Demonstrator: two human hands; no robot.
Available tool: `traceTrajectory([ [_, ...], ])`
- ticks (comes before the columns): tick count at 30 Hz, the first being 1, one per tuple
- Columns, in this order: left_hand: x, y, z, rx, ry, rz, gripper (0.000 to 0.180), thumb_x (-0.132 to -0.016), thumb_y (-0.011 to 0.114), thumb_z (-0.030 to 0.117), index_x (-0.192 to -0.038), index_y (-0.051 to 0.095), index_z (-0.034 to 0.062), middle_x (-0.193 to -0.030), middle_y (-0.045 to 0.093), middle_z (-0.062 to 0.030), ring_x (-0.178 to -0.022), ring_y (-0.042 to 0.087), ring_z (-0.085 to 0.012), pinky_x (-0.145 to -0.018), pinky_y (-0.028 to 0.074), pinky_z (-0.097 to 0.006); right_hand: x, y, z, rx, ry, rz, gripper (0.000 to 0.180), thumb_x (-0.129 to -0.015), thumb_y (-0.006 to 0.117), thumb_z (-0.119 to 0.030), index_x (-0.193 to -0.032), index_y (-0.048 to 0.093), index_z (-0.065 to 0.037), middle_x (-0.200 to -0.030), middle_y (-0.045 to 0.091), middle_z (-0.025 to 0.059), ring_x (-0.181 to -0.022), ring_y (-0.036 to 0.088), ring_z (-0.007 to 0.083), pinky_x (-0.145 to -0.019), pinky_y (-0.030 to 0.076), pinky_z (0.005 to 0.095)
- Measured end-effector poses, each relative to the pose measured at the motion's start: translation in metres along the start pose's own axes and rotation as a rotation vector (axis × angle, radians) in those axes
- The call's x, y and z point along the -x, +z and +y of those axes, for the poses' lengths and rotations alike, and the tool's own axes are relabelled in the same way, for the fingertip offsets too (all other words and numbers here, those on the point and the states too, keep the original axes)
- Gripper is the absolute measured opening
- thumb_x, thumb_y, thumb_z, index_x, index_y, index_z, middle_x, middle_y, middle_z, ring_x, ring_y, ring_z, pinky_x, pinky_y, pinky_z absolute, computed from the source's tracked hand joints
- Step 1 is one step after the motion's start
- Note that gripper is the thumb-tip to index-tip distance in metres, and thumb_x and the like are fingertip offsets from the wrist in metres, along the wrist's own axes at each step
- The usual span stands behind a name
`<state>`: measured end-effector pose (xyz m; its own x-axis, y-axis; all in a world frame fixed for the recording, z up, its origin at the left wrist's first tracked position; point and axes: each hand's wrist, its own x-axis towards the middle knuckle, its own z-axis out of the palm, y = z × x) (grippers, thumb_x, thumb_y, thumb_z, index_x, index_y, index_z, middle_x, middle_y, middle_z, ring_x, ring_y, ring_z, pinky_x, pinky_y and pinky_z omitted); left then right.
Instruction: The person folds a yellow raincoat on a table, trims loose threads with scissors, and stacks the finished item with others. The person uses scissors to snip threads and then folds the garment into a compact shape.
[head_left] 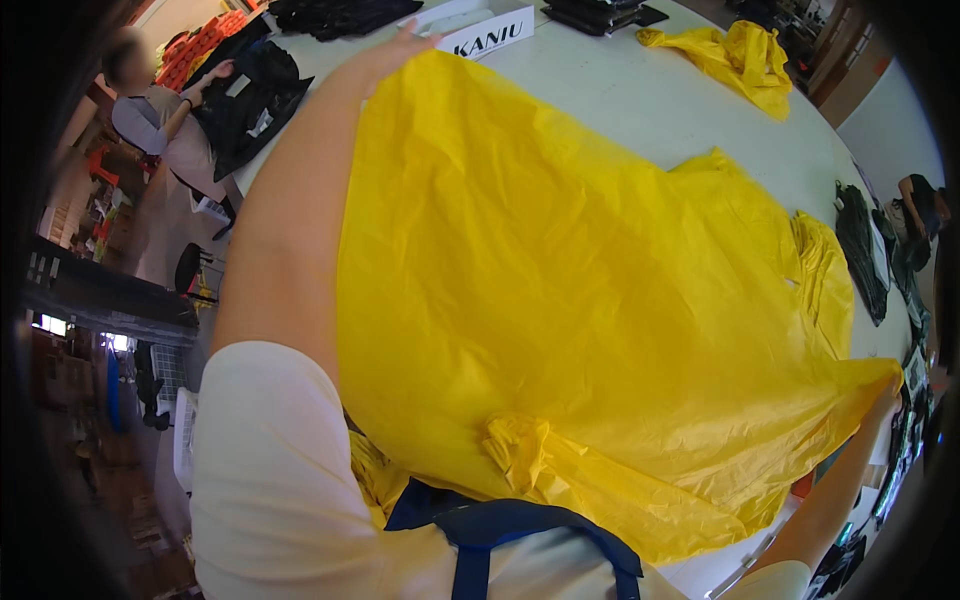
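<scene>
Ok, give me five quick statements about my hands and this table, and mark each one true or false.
1. Your left hand is at the far left corner of the yellow material. True.
2. Only one hand is at that material. False: your right hand is at its right-hand corner.
3. Another person is on the left, beside a black bundle. True.
4. There is just one yellow piece in view. False: a second yellow piece lies on the white table.
5. A white box is near your left hand. True.
</scene>
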<state>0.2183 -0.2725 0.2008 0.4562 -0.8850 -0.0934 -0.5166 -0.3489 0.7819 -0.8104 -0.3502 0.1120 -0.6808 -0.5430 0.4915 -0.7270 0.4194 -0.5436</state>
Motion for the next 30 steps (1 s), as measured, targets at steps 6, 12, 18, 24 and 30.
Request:
traceTrajectory([
  [6,0.121,0.126,-0.127,-0.635,0.266,0.009,0.074,-0.086,0.048,0.060,-0.147,0.014,0.0369,-0.155,-0.001,-0.0132,-0.140,0.006,-0.0420,-0.107,0.014,-0.062,0.254,-0.034,-0.052,0.204,-0.949,-0.089,0.055,-0.090,0.059,-0.027,-0.136,0.038,-0.006,-0.140,0.039,0.0185,-0.128,0.038,0.0380,-0.102,0.037,0.0458],
  [12,0.242,0.177,-0.218,-0.934,0.062,-0.230,0.067,-0.087,0.044,0.060,-0.146,0.021,0.0370,-0.156,0.003,-0.0086,-0.141,0.002,-0.0397,-0.106,0.002,-0.066,0.446,-0.009,-0.049,0.566,-0.484,-0.817,0.062,-0.094,0.035,-0.052,-0.148,0.017,-0.028,-0.156,0.007,0.0071,-0.142,0.004,0.0354,-0.106,0.010,0.0645],
  [18,0.172,0.172,-0.236,-0.979,0.087,-0.188,0.066,-0.087,0.039,0.063,-0.146,0.021,0.0380,-0.156,0.006,-0.0016,-0.142,0.002,-0.0355,-0.108,0.002,-0.064,0.432,0.019,-0.053,0.580,-0.361,-0.831,0.065,-0.094,0.031,-0.057,-0.149,0.013,-0.029,-0.156,0.005,0.0076,-0.142,0.004,0.0364,-0.108,0.009,0.0622],
  [24,0.147,0.145,-0.251,-0.970,-0.013,0.005,0.070,-0.088,0.051,0.048,-0.147,0.022,0.0247,-0.154,0.016,-0.0103,-0.138,0.021,-0.0370,-0.109,0.019,-0.054,0.472,-0.078,-0.070,0.031,-0.615,-0.834,0.052,-0.096,0.048,-0.030,-0.140,0.033,-0.008,-0.143,0.034,0.0160,-0.134,0.028,0.0364,-0.107,0.024,0.0489],
  [30,0.302,0.202,-0.153,-0.009,-0.043,-0.624,0.066,-0.080,0.067,0.018,-0.136,0.037,0.0044,-0.126,0.049,-0.0177,-0.101,0.057,-0.0280,-0.089,0.046,-0.034,0.586,-0.180,-0.128,-0.413,-0.310,-1.213,0.031,-0.081,0.063,0.001,-0.111,0.058,0.001,-0.096,0.060,0.0126,-0.083,0.060,0.0186,-0.074,0.049,0.0282],
])
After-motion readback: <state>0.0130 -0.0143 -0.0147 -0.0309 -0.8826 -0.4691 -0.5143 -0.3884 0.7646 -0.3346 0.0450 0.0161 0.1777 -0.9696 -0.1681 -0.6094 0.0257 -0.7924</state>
